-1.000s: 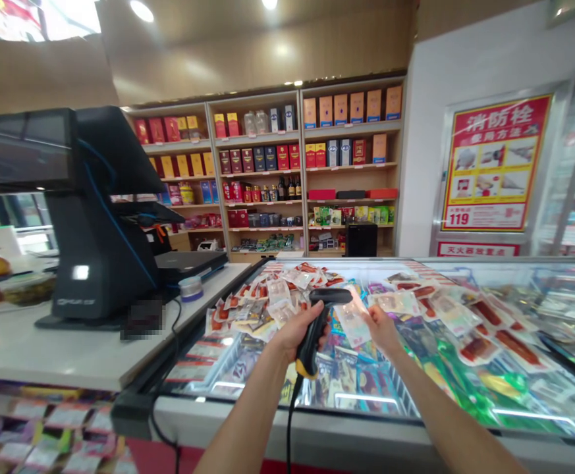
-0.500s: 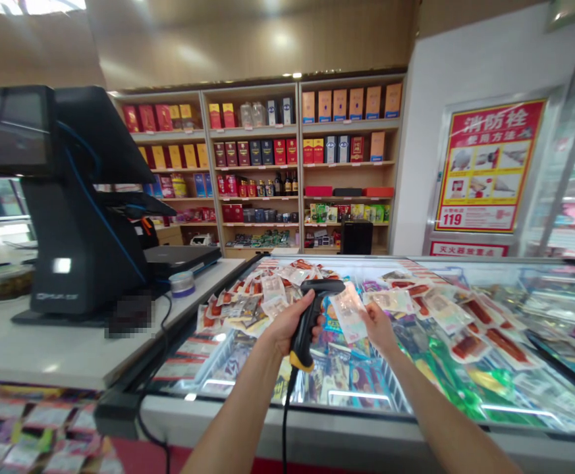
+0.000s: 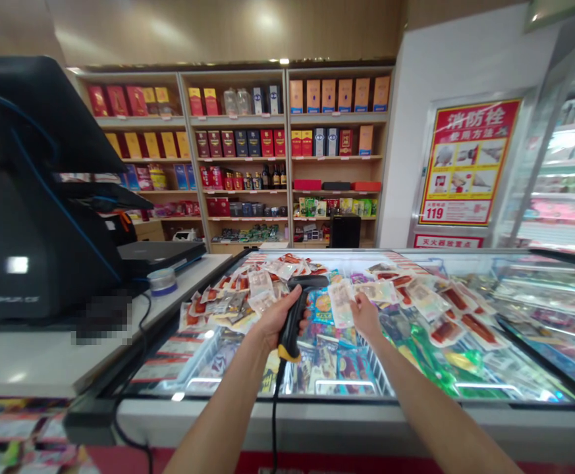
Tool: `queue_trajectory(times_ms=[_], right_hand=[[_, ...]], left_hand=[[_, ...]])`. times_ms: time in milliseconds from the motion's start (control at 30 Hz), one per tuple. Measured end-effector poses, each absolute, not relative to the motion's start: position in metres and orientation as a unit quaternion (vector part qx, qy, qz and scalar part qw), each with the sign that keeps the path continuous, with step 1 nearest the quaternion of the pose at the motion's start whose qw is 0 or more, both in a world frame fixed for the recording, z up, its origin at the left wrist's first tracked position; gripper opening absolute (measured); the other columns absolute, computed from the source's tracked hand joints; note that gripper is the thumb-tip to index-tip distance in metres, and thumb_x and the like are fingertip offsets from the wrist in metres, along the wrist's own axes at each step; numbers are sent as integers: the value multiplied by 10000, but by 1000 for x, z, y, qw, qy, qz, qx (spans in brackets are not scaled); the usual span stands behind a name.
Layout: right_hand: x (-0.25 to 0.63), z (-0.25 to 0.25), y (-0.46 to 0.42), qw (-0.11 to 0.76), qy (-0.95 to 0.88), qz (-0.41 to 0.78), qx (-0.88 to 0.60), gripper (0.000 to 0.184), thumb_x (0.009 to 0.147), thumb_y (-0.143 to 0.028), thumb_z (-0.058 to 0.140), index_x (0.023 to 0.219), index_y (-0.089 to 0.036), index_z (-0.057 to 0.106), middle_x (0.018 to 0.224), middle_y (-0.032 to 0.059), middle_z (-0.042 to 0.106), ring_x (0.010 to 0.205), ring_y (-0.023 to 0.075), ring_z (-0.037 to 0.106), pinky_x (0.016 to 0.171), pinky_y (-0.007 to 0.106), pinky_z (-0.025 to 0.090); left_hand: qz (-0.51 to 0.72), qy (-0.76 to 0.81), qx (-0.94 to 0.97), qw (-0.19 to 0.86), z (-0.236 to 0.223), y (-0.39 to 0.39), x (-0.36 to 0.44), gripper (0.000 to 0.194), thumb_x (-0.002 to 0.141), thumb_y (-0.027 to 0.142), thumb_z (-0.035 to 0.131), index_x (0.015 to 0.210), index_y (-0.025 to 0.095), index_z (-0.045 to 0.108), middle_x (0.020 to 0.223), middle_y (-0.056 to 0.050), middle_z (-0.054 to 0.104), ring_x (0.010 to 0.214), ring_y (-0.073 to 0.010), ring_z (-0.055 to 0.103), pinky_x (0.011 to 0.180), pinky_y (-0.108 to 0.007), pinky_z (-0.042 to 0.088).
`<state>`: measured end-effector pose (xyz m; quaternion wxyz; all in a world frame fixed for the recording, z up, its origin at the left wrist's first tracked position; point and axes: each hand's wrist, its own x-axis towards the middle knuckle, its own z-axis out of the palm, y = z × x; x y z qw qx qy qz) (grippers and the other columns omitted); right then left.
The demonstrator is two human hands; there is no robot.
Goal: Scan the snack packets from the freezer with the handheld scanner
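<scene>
L hand (image 3: 278,320) curled round scanner (image 3: 294,329), R hand (image 3: 366,317) in pinch on pkt (image 3: 340,304), prob. R edge

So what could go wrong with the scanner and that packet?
The right hand pinches the packet near one edge, so it might slip. The cord hangs from the scanner between both forearms and might snag. Loose packets lie close by, so a bump could shift them.

arms (image 3: 225,398) bare, stretched forward; left hand (image 3: 277,320) curled in full grip; right hand (image 3: 366,317) pinching
</scene>
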<state>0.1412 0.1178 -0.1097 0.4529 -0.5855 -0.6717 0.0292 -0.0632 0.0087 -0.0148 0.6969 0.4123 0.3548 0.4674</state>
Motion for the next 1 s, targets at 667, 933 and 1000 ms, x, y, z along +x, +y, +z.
queue_trajectory(times_ms=[667, 933, 1000], right_hand=[[113, -78, 102, 402, -705, -16, -583, 332, 744, -396, 377, 862, -148, 563, 893, 103, 587, 864, 215, 505, 729, 310, 343], [-18, -82, 89, 296, -743, 219, -559, 393, 573, -534, 534, 683, -160, 581, 743, 101, 610, 701, 216, 551, 558, 275, 362], [-15, -83, 93, 321, -741, 265, -527, 262, 554, -418, 590, 617, -164, 567, 669, 67, 601, 637, 189, 541, 526, 254, 354]], left_hand=[[564, 428, 340, 619, -38, -34, -172, 317, 710, 443, 470, 743, 130, 507, 572, -17, 539, 401, -68, 471, 358, -184, 392], [571, 421, 340, 617, -39, -44, -176, 328, 698, 454, 481, 736, 130, 509, 582, -7, 525, 418, -59, 452, 382, -188, 396], [571, 417, 341, 620, -38, -46, -175, 322, 700, 449, 483, 744, 131, 508, 580, -5, 522, 419, -59, 447, 383, -189, 396]])
